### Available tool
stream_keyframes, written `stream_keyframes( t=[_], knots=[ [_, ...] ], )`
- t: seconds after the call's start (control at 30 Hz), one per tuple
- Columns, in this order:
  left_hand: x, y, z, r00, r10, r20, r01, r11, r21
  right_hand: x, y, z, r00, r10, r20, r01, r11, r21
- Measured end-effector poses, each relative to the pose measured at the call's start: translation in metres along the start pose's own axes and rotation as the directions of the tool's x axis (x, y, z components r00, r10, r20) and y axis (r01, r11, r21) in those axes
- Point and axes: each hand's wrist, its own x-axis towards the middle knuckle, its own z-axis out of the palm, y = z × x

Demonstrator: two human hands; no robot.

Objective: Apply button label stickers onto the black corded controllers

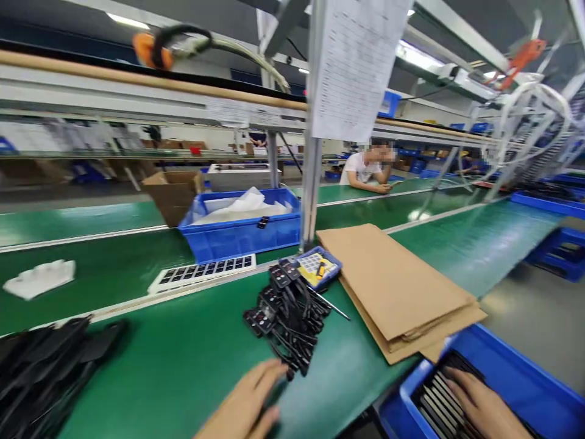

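Observation:
My left hand lies flat on the green bench, fingers stretched out, its fingertips at the near end of a pile of black corded controllers. My right hand reaches into a blue bin at the lower right. Its fingers rest spread on a row of flat dark parts stacked on edge inside. Whether the fingers grip any part is not visible.
A stack of brown cardboard sheets lies right of the pile. A small blue tray and a white grid tray sit behind it. A large blue bin stands on the belt. Black parts lie at left. A person leans on the far line.

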Motion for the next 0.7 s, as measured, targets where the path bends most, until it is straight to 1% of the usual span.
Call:
stream_keyframes(
  t=[0.03,0.07,0.1,0.13,0.17,0.2,0.23,0.27,0.33,0.37,0.4,0.47,0.57,0.63,0.7],
  knots=[
    [0.013,-0.013,-0.015,0.999,-0.04,-0.002,0.039,0.997,-0.064,0.005,-0.012,-0.006,0.999,-0.05,-0.007,0.05,0.998,0.026],
    [0.027,-0.028,-0.028,0.996,-0.083,0.015,0.084,0.991,-0.101,0.008,-0.029,-0.009,0.994,-0.103,-0.025,0.104,0.993,0.062],
    [0.04,-0.042,-0.038,0.989,-0.149,0.0,0.148,0.983,-0.11,0.007,-0.052,-0.01,0.988,-0.152,-0.041,0.156,0.983,0.102],
    [0.051,-0.055,-0.045,0.981,-0.192,0.011,0.192,0.975,-0.11,0.003,-0.079,-0.008,0.978,-0.204,-0.04,0.208,0.968,0.143],
    [0.059,-0.067,-0.048,0.972,-0.228,0.06,0.234,0.965,-0.12,-0.002,-0.11,-0.003,0.967,-0.256,-0.011,0.253,0.951,0.175],
    [0.064,-0.077,-0.048,0.967,-0.237,0.09,0.247,0.96,-0.128,-0.009,-0.143,0.003,0.946,-0.317,0.071,0.299,0.935,0.192],
    [0.066,-0.085,-0.046,0.964,-0.242,0.11,0.256,0.957,-0.136,-0.017,-0.176,0.01,0.907,-0.393,0.153,0.358,0.909,0.215],
    [0.066,-0.091,-0.042,0.961,-0.247,0.121,0.263,0.954,-0.144,-0.024,-0.209,0.019,0.857,-0.47,0.213,0.42,0.875,0.24],
    [0.061,-0.095,-0.035,0.96,-0.253,0.118,0.27,0.949,-0.162,-0.033,-0.266,0.04,0.784,-0.57,0.245,0.511,0.817,0.266],
    [0.058,-0.096,-0.032,0.96,-0.258,0.112,0.274,0.946,-0.173,-0.034,-0.289,0.052,0.767,-0.598,0.234,0.546,0.799,0.253],
    [0.056,-0.095,-0.03,0.959,-0.263,0.107,0.279,0.942,-0.186,-0.034,-0.309,0.064,0.764,-0.614,0.2,0.578,0.788,0.212],
    [0.056,-0.093,-0.029,0.955,-0.283,0.094,0.297,0.931,-0.211,-0.029,-0.336,0.089,0.75,-0.644,0.153,0.643,0.763,0.06],
    [0.062,-0.09,-0.027,0.935,-0.347,0.071,0.354,0.907,-0.228,-0.02,-0.358,0.118,0.719,-0.678,0.152,0.694,0.689,-0.207],
    [0.065,-0.089,-0.025,0.926,-0.37,0.077,0.377,0.895,-0.24,-0.018,-0.362,0.127,0.713,-0.682,0.165,0.696,0.659,-0.284],
    [0.063,-0.09,-0.024,0.93,-0.35,0.107,0.366,0.891,-0.268,-0.021,-0.361,0.126,0.711,-0.682,0.169,0.697,0.654,-0.294]
  ],
)
